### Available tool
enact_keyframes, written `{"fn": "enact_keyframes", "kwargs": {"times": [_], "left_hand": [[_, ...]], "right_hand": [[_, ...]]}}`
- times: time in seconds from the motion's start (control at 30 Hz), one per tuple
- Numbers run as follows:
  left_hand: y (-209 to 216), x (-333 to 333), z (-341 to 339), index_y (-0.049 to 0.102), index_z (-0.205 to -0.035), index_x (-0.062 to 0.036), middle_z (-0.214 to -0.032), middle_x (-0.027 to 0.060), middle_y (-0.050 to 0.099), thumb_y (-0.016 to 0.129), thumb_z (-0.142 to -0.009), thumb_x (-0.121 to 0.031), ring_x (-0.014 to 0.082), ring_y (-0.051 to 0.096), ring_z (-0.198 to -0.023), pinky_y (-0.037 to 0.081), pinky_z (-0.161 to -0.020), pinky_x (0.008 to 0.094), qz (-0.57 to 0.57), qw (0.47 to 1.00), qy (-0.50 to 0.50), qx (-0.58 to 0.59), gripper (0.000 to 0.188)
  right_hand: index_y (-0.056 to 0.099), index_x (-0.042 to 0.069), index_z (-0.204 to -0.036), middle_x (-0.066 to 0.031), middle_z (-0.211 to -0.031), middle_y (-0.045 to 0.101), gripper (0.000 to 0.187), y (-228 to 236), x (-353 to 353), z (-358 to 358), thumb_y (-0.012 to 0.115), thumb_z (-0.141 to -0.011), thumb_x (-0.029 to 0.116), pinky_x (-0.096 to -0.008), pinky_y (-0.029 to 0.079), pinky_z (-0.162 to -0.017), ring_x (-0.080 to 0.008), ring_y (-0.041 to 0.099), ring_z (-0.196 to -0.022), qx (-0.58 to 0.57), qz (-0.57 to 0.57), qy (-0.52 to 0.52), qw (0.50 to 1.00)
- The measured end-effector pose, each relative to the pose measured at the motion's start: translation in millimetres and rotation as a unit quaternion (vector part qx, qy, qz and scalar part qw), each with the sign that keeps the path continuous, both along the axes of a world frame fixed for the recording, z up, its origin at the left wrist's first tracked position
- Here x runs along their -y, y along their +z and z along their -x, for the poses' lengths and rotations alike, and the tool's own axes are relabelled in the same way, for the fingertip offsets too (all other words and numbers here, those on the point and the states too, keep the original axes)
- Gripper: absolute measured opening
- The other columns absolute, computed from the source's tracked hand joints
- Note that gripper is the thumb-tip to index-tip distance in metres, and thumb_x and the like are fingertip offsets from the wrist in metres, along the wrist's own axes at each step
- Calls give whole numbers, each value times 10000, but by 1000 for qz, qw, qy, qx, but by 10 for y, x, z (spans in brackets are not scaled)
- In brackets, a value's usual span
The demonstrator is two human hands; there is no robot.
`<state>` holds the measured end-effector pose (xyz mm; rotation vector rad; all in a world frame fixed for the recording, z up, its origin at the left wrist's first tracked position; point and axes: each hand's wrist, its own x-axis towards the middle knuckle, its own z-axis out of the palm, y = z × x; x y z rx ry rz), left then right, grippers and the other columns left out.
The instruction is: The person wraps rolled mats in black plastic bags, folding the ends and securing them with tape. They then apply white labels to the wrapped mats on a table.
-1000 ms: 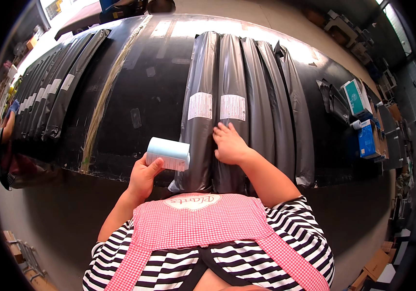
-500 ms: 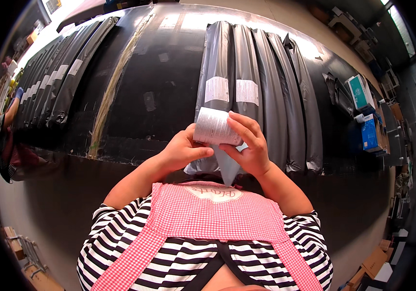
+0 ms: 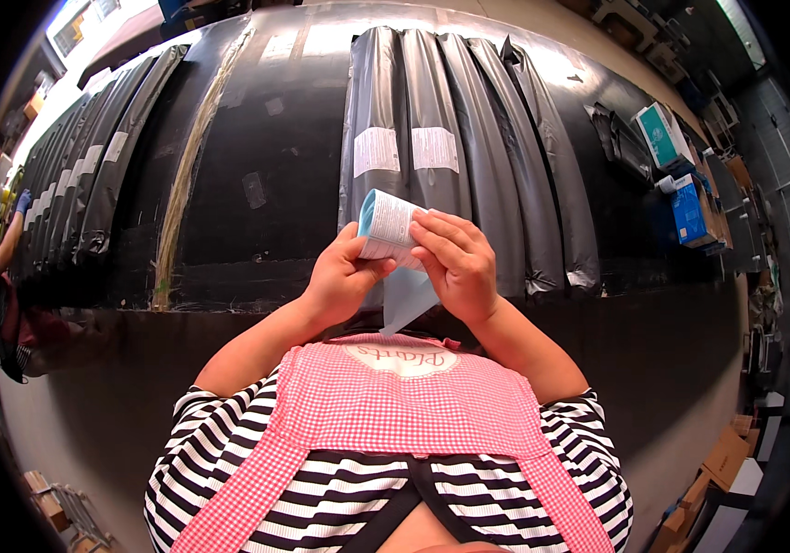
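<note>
Between my hands, above the table's near edge, is a roll of white printed labels (image 3: 389, 221) with pale blue backing showing at its end. My left hand (image 3: 344, 276) is closed on the roll's left side, thumb along its lower edge. The fingers of my right hand (image 3: 461, 267) lie over the right side of the roll. A loose pale blue backing strip (image 3: 408, 297) hangs below it toward my apron. Just beyond lie several long packages in black plastic (image 3: 487, 184). The two leftmost carry white labels (image 3: 377, 152).
Another row of black packages with labels (image 3: 114, 194) lies at the left, beside a co-worker's blue-gloved hand (image 3: 23, 201). A pale tape strip (image 3: 197, 166) crosses the black table. At the right stand a teal box (image 3: 662, 138), a blue box (image 3: 690, 210) and crumpled black plastic (image 3: 621, 143).
The label roll has tilted, exposing its blue end. My right-hand fingers have come closer together over it. The table's things appear shifted left and slightly up in the view.
</note>
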<state>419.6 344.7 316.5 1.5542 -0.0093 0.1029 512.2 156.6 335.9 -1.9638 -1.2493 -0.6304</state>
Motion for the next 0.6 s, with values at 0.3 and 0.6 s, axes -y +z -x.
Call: {"fn": "enact_keyframes", "kwargs": {"times": [0.3, 0.6], "left_hand": [[0, 571, -398, 661, -1170, 12, -1539, 122, 270, 664, -902, -23, 201, 457, -1318, 432, -1034, 321, 16, 996, 56, 66, 270], [14, 1099, -549, 652, -1204, 19, -1626, 129, 110, 703, -892, -69, 204, 374, -1395, 410, -1068, 332, -55, 983, 169, 40, 328]], "right_hand": [[662, 48, -1215, -92, -1246, 660, 584, 31, 525, -493, 845, -679, 191, -389, 476, -952, -288, 606, -1094, -56, -12, 84, 995], [695, 80, -1155, -72, -1199, 687, 399, 38, 845, -1024, 770, -775, 171, -375, 489, -904, -270, 635, -1033, -43, 32, 149, 987]]}}
